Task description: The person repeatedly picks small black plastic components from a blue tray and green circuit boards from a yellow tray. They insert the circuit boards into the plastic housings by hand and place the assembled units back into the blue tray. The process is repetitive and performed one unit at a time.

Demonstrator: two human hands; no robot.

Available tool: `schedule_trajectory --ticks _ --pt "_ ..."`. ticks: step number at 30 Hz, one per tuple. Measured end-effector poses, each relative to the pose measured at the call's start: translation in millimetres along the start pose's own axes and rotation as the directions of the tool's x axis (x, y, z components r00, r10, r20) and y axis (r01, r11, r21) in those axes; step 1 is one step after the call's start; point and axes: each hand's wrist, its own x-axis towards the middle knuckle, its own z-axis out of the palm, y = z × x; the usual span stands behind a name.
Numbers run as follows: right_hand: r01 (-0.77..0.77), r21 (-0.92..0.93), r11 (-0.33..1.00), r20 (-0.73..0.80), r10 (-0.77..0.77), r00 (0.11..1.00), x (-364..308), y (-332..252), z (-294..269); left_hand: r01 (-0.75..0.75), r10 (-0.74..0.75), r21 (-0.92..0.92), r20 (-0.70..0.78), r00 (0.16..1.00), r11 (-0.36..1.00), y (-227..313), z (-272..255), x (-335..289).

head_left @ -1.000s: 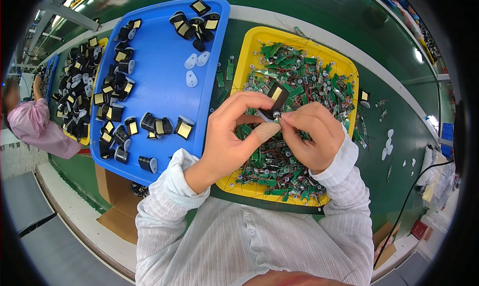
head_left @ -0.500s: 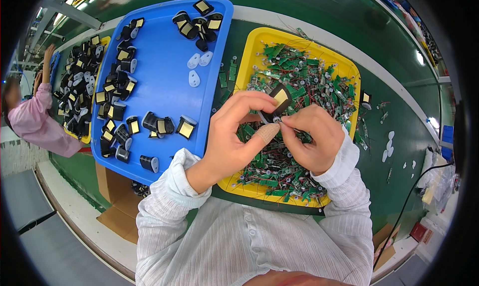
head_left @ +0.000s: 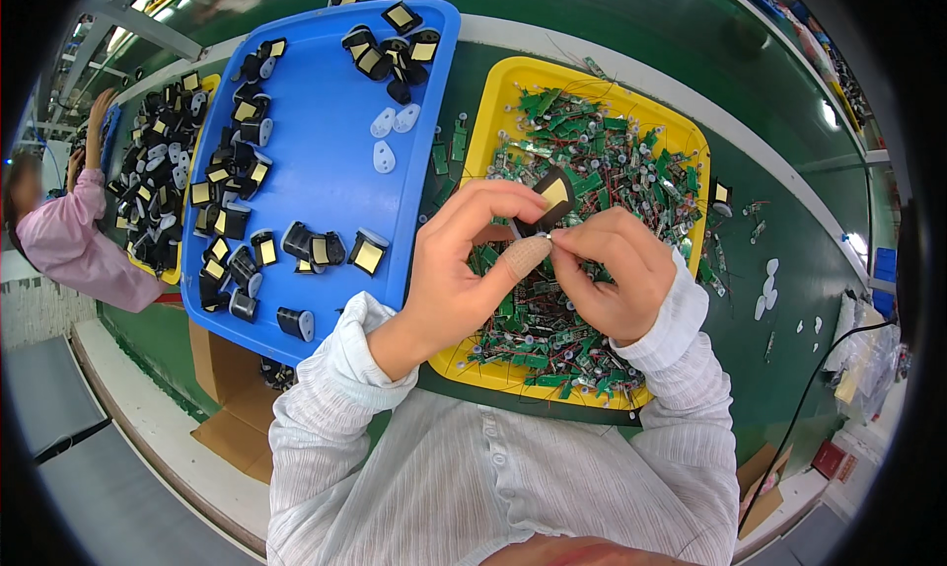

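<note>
Above the yellow tray (head_left: 475,150) of green circuit boards (head_left: 582,161), my left hand (head_left: 469,260) is closed around a black plastic housing (head_left: 555,197) with a pale yellow pad on its face. A tan bandage wraps that hand's thumb, which presses near the housing's lower end. My right hand (head_left: 617,270) pinches at the same end, thumb and forefinger together. A tiny pale part shows between the fingertips of both hands, too small to name. Whether the right fingers grip that part or the housing's edge is hidden.
On the left lies a blue tray (head_left: 326,132) with several black housings and white oval pieces (head_left: 384,156). Beyond it, a person in a pink sleeve (head_left: 74,230) sits by another yellow tray of housings. White scraps (head_left: 766,290) and loose boards lie on the green table at right.
My left thumb has shifted slightly up and inward, covering more of the housing's lower end. The right fingertips have moved a little closer to it. The housing stays almost in place.
</note>
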Motion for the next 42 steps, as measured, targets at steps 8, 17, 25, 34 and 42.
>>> schedule_trajectory --ticks 8,17,25,34,42 --pt "-0.398 0.341 0.852 0.190 0.352 0.917 -0.9 4.0 -0.6 -0.074 0.081 0.074 -0.108 0.991 0.995 -5.3 7.2 0.2" --pt "-0.321 0.306 0.896 0.182 0.276 0.944 -4.9 7.6 -0.4 -0.031 0.028 -0.046 -0.069 0.997 0.998 -9.2 10.2 0.0" --pt "-0.394 0.445 0.804 0.151 0.366 0.918 -7.0 12.1 1.7 0.041 -0.041 -0.067 0.003 0.999 0.997 -6.9 7.2 5.6" --pt "-0.397 0.523 0.754 0.199 0.345 0.917 -6.2 14.3 1.8 0.121 -0.121 0.000 -0.070 0.990 0.993 -3.3 8.9 0.1" --pt "-0.402 0.547 0.734 0.238 0.325 0.915 -6.4 15.6 2.5 0.067 -0.059 0.083 -0.095 0.994 0.994 -4.7 2.2 -5.9"
